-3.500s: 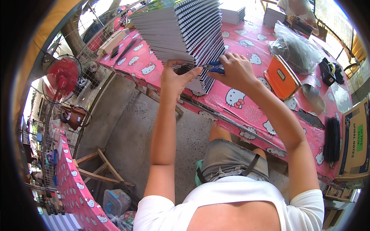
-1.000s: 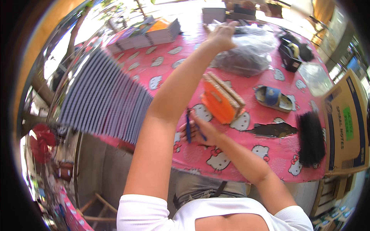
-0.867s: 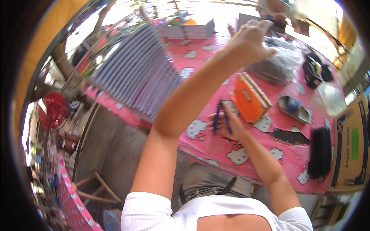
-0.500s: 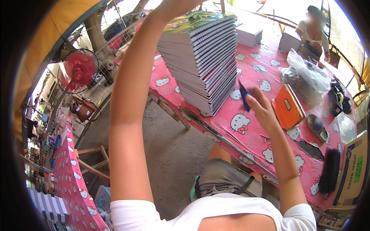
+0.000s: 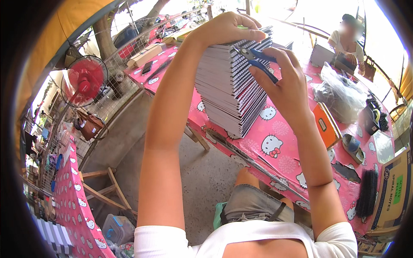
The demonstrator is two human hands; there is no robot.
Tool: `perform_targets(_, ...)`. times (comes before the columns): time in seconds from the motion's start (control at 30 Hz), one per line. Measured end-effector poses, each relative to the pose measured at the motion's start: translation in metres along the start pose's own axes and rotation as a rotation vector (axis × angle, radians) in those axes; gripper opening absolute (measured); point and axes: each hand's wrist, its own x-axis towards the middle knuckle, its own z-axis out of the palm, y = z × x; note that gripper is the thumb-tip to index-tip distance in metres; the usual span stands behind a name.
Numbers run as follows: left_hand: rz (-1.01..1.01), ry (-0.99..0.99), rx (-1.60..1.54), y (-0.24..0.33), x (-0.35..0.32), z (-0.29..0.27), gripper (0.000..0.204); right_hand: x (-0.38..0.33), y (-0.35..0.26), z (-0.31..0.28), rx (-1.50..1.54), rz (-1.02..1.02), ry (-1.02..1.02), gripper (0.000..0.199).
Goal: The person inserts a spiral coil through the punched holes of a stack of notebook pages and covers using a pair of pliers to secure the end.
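A tall stack of spiral notebooks (image 5: 219, 86) stands on the pink table, its black wire bindings facing right. Across the top of the stack reaches my left hand (image 5: 234, 29), with its thumb and bent fingers gripping the uppermost notebook; some fingertips are hidden. My right hand (image 5: 284, 77) holds blue-handled cutting pliers (image 5: 257, 58), their handles spread between thumb and fingers. The metal jaws sit at the near upper corner of the stack, against the end of a wire binding. Whether they are closed on the wire is too small to tell.
Right of the stack lie an orange notebook (image 5: 325, 124), a plastic bag (image 5: 342, 92), a slipper-shaped item (image 5: 352, 148), black binding coils (image 5: 367, 193) and a cardboard box (image 5: 392, 193). A person (image 5: 348, 43) sits across the table. At left are a red fan (image 5: 84, 81) and a second pink-covered table (image 5: 73, 206).
My right hand has lifted the pliers from beside the stack up to its top corner. My left hand has come down and right onto the top, and the view has shifted.
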Motion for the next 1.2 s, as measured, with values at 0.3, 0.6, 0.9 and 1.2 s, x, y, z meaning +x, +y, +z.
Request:
perform_targets(0.3,0.091,-0.102,-0.068,-0.005,0.005,0.002,0.033,0.019,0.047,-0.014,1.51,1.013,-0.915,0.045)
perform_targets(0.6,0.054,-0.103,0.002,0.0,0.002,0.001,0.037,-0.027,0.006,0.009,0.127,0.036,0.038,0.037)
perform_targets(0.9,0.072,-0.126,-0.008,-0.001,0.004,0.006,0.047,-0.009,0.036,0.002,1.154,0.779,-0.536,0.04)
perform_targets(1.2,0.027,-0.245,0.087,0.007,0.006,0.003,0.07,-0.036,0.005,0.01,0.232,0.17,-0.018,0.039)
